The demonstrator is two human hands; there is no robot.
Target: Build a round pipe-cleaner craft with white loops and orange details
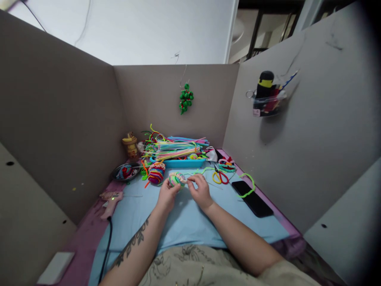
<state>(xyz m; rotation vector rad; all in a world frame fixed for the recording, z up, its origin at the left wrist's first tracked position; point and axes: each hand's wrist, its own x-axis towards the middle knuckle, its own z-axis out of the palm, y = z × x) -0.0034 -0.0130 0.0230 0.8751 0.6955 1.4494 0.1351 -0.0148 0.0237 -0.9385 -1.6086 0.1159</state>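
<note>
At desk centre | left hand [167, 195] grips woven ball [177, 179] | right hand [201, 192] pinches green pipe cleaner [246, 186] | risk: loose tail may snag scissors [220, 177].

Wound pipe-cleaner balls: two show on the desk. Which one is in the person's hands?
The pastel green-and-pink ball, held between the left hand and right hand. The red, purple and yellow ball sits untouched beside it.
</note>
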